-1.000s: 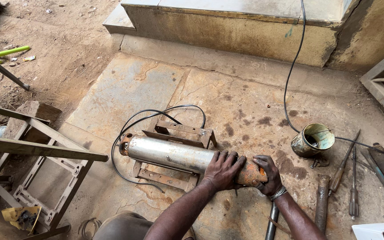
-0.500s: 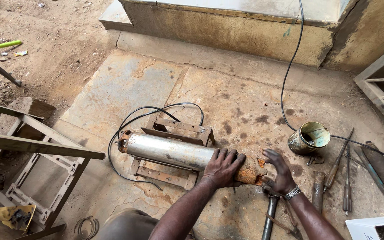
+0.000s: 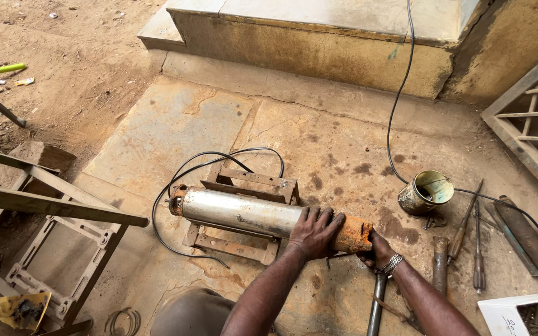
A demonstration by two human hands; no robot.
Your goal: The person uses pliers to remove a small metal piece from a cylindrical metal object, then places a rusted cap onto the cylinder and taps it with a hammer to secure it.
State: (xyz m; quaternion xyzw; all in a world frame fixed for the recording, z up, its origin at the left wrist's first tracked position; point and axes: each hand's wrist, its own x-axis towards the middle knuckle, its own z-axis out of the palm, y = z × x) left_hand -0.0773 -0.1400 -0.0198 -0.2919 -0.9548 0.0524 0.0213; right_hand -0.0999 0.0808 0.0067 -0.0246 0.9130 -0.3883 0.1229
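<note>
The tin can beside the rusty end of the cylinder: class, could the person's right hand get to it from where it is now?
Probably yes. The right hand sits under the cylinder's rusty end, and only bare stone floor lies between it and the tin can. It would have to let go first.

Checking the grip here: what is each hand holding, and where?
Left hand presses on the metal cylinder near its rusty end. Right hand sits under that end; its hold is hidden.

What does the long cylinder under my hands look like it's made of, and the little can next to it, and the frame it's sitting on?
The cylinder looks like metal: a smooth, shiny silver shell, with orange rust coating the end by the left hand and right hand. The can seems to be thin tin, stained and grimy, with a yellowish inside. The frame looks like rusty angle iron, brown and dull.
</note>
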